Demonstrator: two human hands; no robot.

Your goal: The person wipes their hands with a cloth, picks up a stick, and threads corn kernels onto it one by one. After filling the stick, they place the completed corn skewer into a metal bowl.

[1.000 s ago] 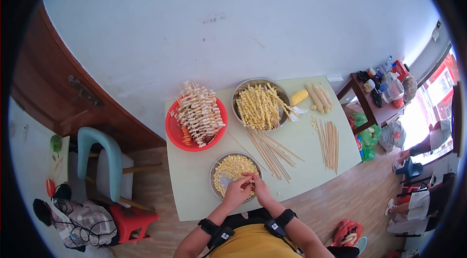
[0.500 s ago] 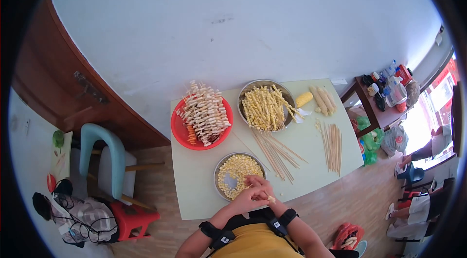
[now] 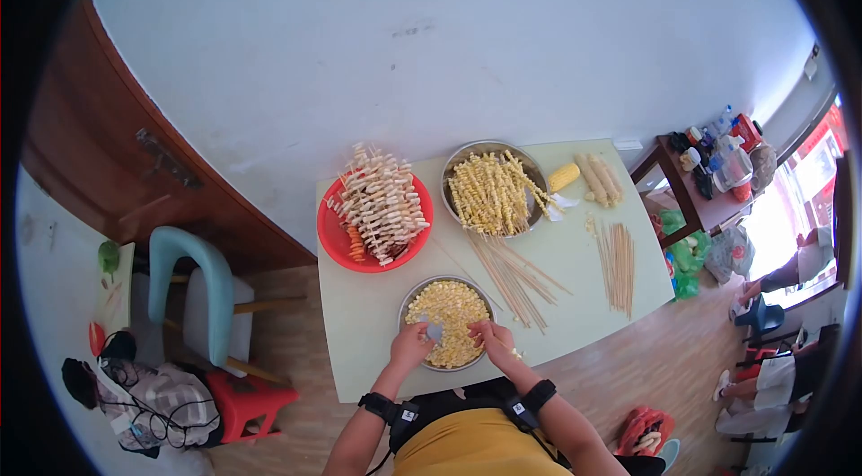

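Observation:
My left hand (image 3: 412, 346) is at the left side of a metal bowl (image 3: 447, 277) of loose yellow corn kernels (image 3: 449, 304). Its fingers are bent together over a bare patch of the bowl's bottom, and whatever they pinch is too small to make out. At the bowl's right rim, my right hand (image 3: 493, 343) is closed. A few pale kernels (image 3: 516, 353) stick out past its outer side, apparently on a skewer whose stick is mostly hidden. Bare wooden skewers (image 3: 507, 283) lie fanned out beyond the bowl.
A red basin (image 3: 325, 247) holds sliced-food skewers (image 3: 382, 207). Beside it stands a metal basin (image 3: 445, 172) of corn skewers (image 3: 489, 193). To the right are a corn cob (image 3: 564, 176), stripped cobs (image 3: 600, 180) and more sticks (image 3: 616, 268). A blue chair (image 3: 184, 247) stands left of the table.
My hands were together over the bowl's lower right edge. They have parted: the left moved left to the bowl's far side, the right stayed near the right rim. The view shifted slightly.

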